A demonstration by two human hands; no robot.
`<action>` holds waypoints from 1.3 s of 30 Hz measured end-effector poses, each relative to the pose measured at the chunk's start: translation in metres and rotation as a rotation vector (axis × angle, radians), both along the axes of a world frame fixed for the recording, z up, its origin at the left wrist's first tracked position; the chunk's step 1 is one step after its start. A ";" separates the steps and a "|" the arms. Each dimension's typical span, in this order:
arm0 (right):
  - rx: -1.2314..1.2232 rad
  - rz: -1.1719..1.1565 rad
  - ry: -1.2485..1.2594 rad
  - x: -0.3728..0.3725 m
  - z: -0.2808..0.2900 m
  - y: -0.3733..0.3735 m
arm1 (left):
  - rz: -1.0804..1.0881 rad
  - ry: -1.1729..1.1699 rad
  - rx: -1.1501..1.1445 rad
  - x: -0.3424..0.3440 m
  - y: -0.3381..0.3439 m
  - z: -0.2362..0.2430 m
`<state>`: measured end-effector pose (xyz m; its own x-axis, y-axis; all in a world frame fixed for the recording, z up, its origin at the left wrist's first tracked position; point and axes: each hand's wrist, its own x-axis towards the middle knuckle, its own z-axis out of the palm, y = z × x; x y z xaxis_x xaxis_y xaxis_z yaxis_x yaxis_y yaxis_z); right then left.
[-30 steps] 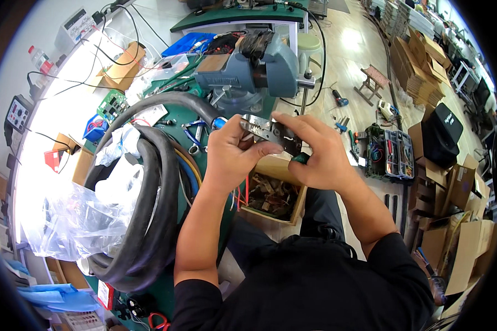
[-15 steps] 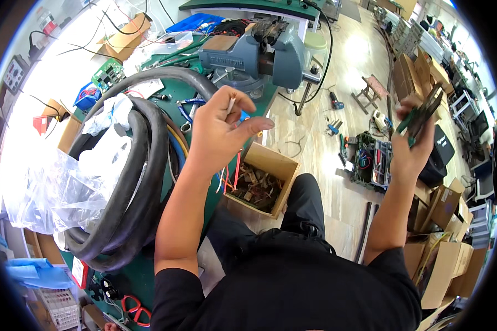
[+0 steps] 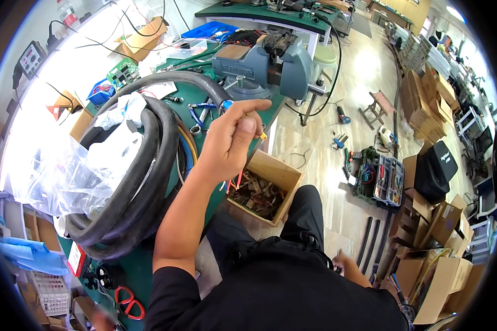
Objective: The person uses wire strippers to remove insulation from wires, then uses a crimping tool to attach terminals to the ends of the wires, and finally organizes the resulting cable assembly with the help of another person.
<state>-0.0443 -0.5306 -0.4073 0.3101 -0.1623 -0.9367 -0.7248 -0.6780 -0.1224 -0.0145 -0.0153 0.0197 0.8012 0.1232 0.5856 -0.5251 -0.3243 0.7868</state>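
Observation:
My left hand [image 3: 229, 140] is at the open end of a thick black cable [image 3: 204, 83], thumb pressed over curled fingers and index finger stretched out. Blue shows at the cable end beside the knuckles, and a yellow wire tip [image 3: 263, 137] pokes out past the thumb. The hand seems closed round the cable's inner wires, mostly hidden by it. Thin red and white wires [image 3: 232, 183] hang below the wrist. My right hand [image 3: 345, 265] is low by my right hip, partly covered by my shirt; its fingers and anything in them are hard to make out.
A wooden box [image 3: 281, 171] of scraps stands below my left hand. Beyond it, a grey-blue vise [image 3: 295, 71] sits on the green bench. The cable coil [image 3: 154, 160] fills the bench's left. An open toolbox [image 3: 389, 179] and cardboard boxes [image 3: 447, 265] are on the right.
My right hand, which was raised at the right with green-handled pliers, has dropped to my hip; the pliers no longer show clearly. My left thumb has closed in and the index finger has straightened.

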 end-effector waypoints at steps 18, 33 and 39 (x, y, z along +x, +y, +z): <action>-0.001 -0.184 -0.580 0.032 -0.070 -0.010 | 0.876 0.417 0.461 -0.090 0.029 -0.001; 0.023 -0.094 -0.281 0.024 -0.031 0.014 | 0.960 0.099 0.221 -0.145 -0.002 0.047; 0.034 -0.079 -0.263 0.028 -0.026 0.027 | 0.695 0.396 0.209 -0.084 0.025 0.051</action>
<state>-0.0163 -0.5035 -0.4330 0.5309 -0.1650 -0.8312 -0.7154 -0.6131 -0.3352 -0.0982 0.0095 0.0706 0.7340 0.5867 0.3420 0.1529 -0.6334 0.7586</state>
